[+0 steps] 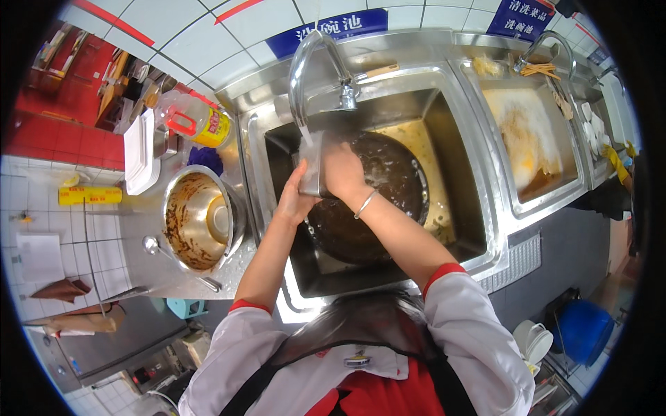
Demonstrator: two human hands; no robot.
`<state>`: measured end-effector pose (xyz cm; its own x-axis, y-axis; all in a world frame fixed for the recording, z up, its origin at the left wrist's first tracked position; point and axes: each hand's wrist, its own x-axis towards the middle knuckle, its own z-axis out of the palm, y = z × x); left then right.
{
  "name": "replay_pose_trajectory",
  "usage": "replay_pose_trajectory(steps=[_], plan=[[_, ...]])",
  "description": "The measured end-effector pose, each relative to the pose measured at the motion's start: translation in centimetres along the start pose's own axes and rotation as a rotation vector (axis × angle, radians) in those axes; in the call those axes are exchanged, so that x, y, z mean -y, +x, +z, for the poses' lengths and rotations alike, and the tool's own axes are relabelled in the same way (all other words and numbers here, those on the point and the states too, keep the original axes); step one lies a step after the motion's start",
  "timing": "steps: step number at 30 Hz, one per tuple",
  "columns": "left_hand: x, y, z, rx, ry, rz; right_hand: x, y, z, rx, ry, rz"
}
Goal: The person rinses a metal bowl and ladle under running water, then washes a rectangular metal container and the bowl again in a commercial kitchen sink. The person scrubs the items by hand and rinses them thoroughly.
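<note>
My left hand (294, 200) grips a rectangular stainless steel container (310, 179) from its left side and underneath. The container is tilted over the sink basin (463, 161). A stream from the curved chrome faucet (297, 78) runs onto the container's upper end. My right hand (343, 169), with a bangle at the wrist, reaches over the container's right side; its fingertips are hidden there. Below both hands, a large round vessel (354, 239) with dark contents or a dark inside stands in the sink, its water surface rippling.
To the left, a food-stained steel pot (174, 218), a ladle (151, 244), a purple scrubber (207, 158), a plastic bottle (216, 127) and white trays (138, 156) stand on the counter. A foamy second sink (525, 135) adjoins on the right. Another person's yellow gloves (616, 161) show beyond.
</note>
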<state>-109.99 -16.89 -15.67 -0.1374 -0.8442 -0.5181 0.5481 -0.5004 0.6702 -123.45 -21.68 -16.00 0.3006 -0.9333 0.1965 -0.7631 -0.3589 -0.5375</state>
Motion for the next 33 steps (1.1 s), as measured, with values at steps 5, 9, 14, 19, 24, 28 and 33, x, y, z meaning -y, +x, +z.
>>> replay_pose_trajectory(steps=[5,9,14,19,24,28,33], plan=[[-0.9,0.7,-1.0,0.041,-0.157,0.072,-2.0,-3.0,-1.1,0.169,0.757,0.293],[-1.3,0.4,-0.5,0.157,-0.362,0.075,-2.4,-5.0,-3.3,-0.208,1.139,0.611],[0.9,1.5,-0.2,0.059,-0.079,0.121,-2.9,-5.3,-0.5,-0.064,1.288,0.623],[-0.1,0.8,0.1,0.024,0.374,0.271,-3.4,-5.3,-0.6,-0.256,1.003,0.401],[0.4,1.2,-0.7,0.087,0.383,0.327,-3.0,-5.2,-0.9,-0.283,0.779,0.322],[1.1,0.8,0.1,0.003,0.638,0.602,-2.9,-5.1,-1.4,-0.235,0.787,0.329],[0.4,0.0,1.6,-0.134,0.509,0.349,-2.0,-4.9,-2.6,-0.297,0.646,0.244]])
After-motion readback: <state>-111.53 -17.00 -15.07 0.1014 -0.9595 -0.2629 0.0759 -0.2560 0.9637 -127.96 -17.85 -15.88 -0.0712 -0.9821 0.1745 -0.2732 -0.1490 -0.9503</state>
